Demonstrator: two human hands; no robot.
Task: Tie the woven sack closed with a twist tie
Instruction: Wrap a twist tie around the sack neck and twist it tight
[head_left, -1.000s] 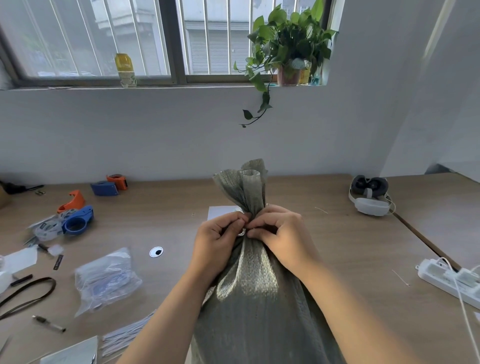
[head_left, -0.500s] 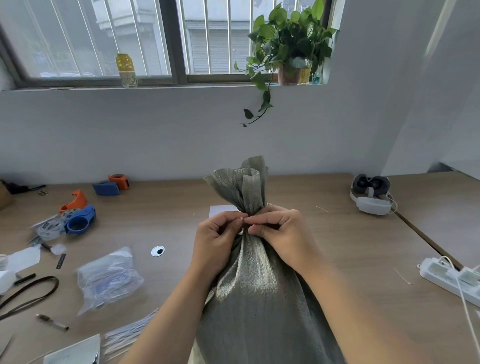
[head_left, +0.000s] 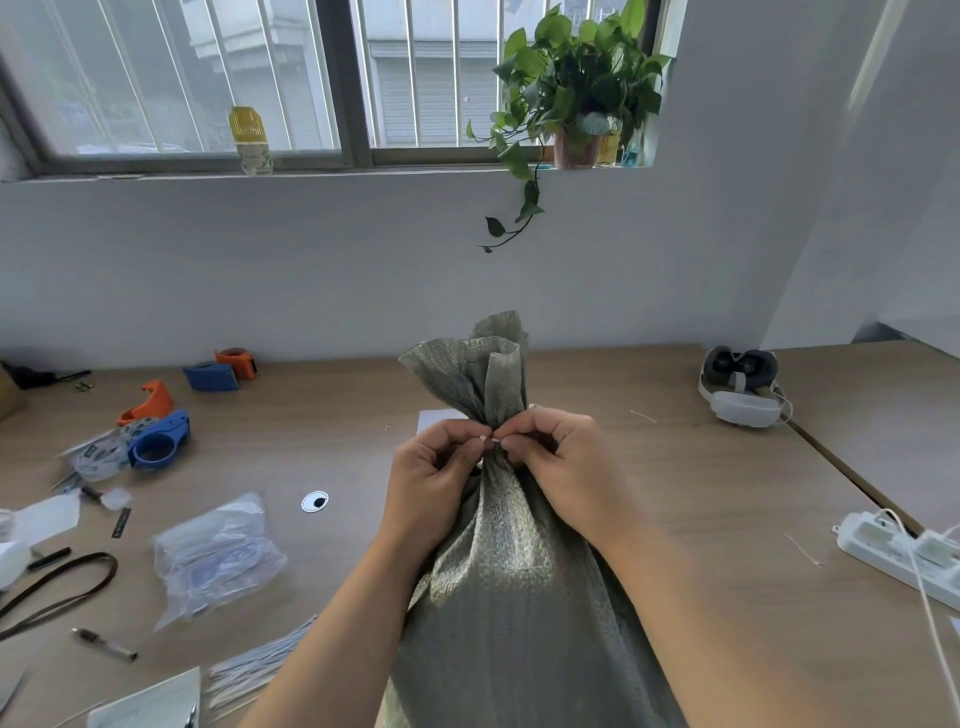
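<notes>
A grey-green woven sack (head_left: 514, 587) stands upright on the wooden table in front of me, its neck gathered and its mouth fanning out above. My left hand (head_left: 434, 480) and my right hand (head_left: 563, 462) meet at the front of the neck, fingertips pinched together. A thin pale twist tie (head_left: 487, 439) shows as a small bit between the fingertips; the part around the neck is hidden by my fingers.
A bundle of spare white ties (head_left: 254, 665) lies at the lower left beside a clear plastic bag (head_left: 215, 556). Tape dispensers (head_left: 156, 441) sit at the left. A headset (head_left: 740, 387) and a white power strip (head_left: 898, 553) lie to the right.
Both hands stayed pinched at the sack's neck with small finger shifts; my fingertips now meet higher, and the sack's mouth leans a little more to the left.
</notes>
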